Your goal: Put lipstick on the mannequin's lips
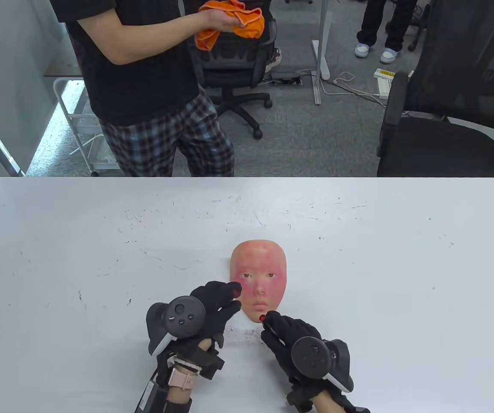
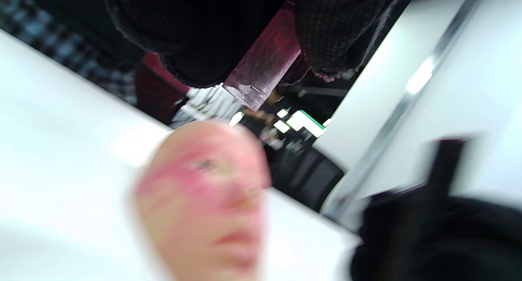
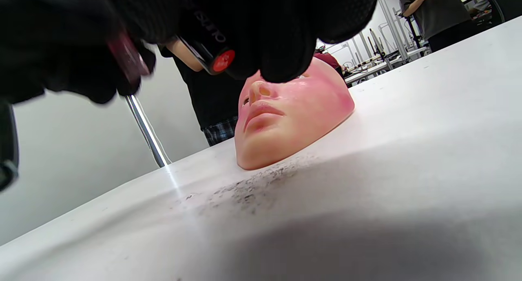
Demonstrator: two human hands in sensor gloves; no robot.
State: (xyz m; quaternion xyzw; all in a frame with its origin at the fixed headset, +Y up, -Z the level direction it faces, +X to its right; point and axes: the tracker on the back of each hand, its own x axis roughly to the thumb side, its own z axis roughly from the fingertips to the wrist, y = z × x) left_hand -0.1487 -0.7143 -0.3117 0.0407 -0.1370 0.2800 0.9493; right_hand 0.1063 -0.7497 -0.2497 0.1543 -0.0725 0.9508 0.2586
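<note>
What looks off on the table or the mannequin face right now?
Dark crumbly smudges soil the white table just below the mannequin face's chin. Its cheeks and forehead carry blotchy red smears, while the lips look only faintly coloured.

One mannequin face — one lipstick, one clear cap — two gloved hands.

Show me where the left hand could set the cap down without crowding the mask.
Bare table lies left of the mask and left hand, out to the left edge. More lies right of the right hand, and between mask and far edge. It is crowded at the chin, where both hands and the lipstick meet.
</note>
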